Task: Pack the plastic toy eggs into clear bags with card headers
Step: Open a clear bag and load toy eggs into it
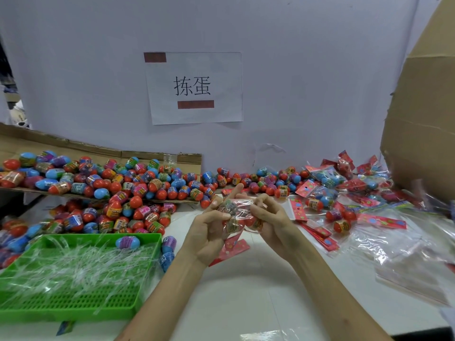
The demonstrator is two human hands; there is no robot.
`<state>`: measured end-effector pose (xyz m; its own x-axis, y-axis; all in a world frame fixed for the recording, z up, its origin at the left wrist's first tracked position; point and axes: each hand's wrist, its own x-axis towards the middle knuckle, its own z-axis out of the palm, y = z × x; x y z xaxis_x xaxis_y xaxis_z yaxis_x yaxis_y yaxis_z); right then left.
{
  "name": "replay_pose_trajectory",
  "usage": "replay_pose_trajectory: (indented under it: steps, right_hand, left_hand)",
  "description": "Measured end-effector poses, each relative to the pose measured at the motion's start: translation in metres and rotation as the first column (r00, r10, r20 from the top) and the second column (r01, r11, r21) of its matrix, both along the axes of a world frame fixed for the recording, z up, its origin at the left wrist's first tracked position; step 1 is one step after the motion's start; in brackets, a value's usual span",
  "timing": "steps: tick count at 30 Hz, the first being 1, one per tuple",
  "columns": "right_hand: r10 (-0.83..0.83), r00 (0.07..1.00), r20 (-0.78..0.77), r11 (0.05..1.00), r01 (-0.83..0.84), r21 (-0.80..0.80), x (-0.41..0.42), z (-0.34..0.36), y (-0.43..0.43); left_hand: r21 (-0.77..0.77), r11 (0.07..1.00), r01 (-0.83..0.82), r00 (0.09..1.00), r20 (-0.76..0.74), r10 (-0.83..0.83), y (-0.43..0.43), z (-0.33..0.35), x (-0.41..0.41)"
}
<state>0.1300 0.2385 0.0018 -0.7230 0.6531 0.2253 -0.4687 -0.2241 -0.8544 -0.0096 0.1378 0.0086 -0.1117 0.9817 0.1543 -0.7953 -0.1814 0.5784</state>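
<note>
Between my two hands, above the middle of the white table, is a clear bag (238, 217) with several toy eggs inside. Its red card header (231, 247) hangs down below my palms. My left hand (209, 232) grips the bag's left side, one finger sticking up. My right hand (270, 217) pinches the bag's right side with curled fingers. A big heap of loose red, blue and purple eggs (118, 188) lies to the left and behind. Packed bags (327, 183) are piled at the right.
A green perforated tray (73, 306) full of clear plastic strips sits at the front left, one egg (128, 242) on it. Red card headers (320, 232) and empty clear bags (403, 257) lie at the right. A cardboard box (423, 114) stands at the far right, a flat cardboard sheet (73, 148) at the back left.
</note>
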Motion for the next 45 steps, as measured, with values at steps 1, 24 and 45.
replay_pose_trajectory:
  steps: [1,24,45]
  right_hand:
    - [0.009,1.000,0.002,1.000,-0.009,0.005,0.000,0.001,0.001]
    - [-0.180,0.933,0.311,0.984,0.169,0.063,-0.007,-0.011,0.004]
    - [-0.244,0.948,0.206,0.940,0.284,-0.190,0.002,-0.013,0.014]
  left_hand:
    - [0.006,1.000,-0.009,1.000,0.001,0.009,0.000,0.001,0.000]
    - [0.006,0.988,-0.157,0.982,-0.105,0.157,0.007,-0.009,-0.011]
    - [-0.259,0.913,-0.316,0.910,-0.354,0.215,0.020,-0.023,-0.011]
